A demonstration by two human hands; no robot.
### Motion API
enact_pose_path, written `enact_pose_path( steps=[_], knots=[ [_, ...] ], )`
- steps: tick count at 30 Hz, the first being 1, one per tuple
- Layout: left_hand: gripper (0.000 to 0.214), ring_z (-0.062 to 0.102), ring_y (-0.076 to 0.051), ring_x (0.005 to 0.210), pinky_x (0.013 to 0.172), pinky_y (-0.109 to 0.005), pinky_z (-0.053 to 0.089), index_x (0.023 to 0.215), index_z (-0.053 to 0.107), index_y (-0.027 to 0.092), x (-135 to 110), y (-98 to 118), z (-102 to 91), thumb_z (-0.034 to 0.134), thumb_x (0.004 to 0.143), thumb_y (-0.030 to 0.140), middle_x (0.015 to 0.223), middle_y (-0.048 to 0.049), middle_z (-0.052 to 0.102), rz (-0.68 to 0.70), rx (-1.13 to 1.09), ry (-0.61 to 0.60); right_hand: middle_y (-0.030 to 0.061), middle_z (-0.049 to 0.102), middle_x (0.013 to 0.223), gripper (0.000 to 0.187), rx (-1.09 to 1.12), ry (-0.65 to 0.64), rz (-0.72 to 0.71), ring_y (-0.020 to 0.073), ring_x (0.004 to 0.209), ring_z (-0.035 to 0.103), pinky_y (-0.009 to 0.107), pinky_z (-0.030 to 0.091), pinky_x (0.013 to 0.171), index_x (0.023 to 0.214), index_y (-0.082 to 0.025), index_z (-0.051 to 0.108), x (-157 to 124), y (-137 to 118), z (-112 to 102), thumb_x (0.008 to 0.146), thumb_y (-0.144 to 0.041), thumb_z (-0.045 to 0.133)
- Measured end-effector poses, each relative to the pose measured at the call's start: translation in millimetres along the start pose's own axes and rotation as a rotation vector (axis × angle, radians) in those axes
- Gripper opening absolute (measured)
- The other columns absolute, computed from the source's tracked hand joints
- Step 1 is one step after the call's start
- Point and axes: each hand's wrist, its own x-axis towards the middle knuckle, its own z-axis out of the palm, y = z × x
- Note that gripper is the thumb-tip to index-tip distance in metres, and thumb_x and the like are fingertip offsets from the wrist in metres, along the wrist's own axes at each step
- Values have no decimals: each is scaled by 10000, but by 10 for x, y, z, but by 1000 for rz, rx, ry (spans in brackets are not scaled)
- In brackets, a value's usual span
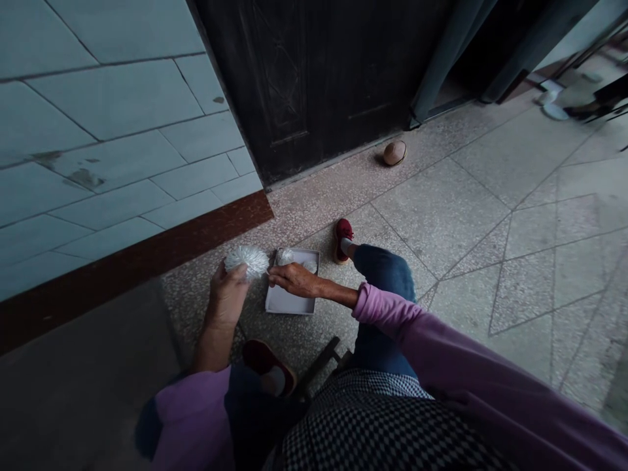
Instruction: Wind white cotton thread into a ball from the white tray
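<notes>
Hands are working low over a speckled terrazzo floor (392, 216). A shallow, pale grey rectangular box (289, 302) is lying on it, directly beneath the right hand (294, 279), with a small white fibre tuft (286, 257) sitting inside. The left hand (228, 294) is clenching a spiky white fibre pompom (246, 260), and the right hand's fingertips (273, 277) are hovering just beside it, though any grip there cannot be told.
</notes>
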Motion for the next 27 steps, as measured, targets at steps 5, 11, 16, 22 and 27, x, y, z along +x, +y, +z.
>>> enact_pose_path(
  steps=[5, 11, 16, 22, 27],
  knots=[
    [636, 781, -235, 1031, 925, -308, 637, 1083, 785, 243, 47, 7, -84, 1169, 609, 423, 1030, -13, 820, 101, 33, 85, 52, 760, 942, 421, 19, 9, -13, 247, 947, 748, 327, 555, 962, 881, -226, 656, -14, -42, 66, 1262, -81, 759],
    [630, 848, -343, 1218, 1113, -477, 723, 1059, 757, 266, 34, 56, -130, 1204, 653, 446, 1138, -54, 866, 44, -32, -1, 15, 664, 782, 392, 194, 15, 12, 216, 797, 640, 328, 523, 868, 888, -206, 722, -11, -4, 51, 1276, -164, 759],
    [602, 862, -443, 1355, 1055, -516, 764, 1096, 827, 260, -40, 156, -122, 1195, 706, 533, 1227, -130, 923, 44, -128, -8, -65, 451, 594, 457, 580, 25, 178, 143, 574, 362, 263, 326, 601, 942, -203, 706, 31, 83, 4, 1381, -305, 630],
    [685, 901, -426, 1260, 703, -339, 700, 1256, 891, 289, -173, 331, -133, 1165, 646, 439, 1525, -156, 925, 71, -191, -20, -129, 290, 618, 489, 913, 68, 247, 109, 566, 121, 195, 172, 505, 947, -235, 592, 106, 108, -225, 1423, -341, 557],
    [842, 876, -346, 1275, 714, -258, 701, 1305, 822, 258, -237, 621, -99, 1212, 577, 421, 1453, -98, 927, 222, -324, 43, -128, 254, 641, 520, 934, 71, 273, 118, 605, 101, 208, 150, 515, 942, -247, 558, 100, 146, -270, 1445, -377, 570]
  ],
)
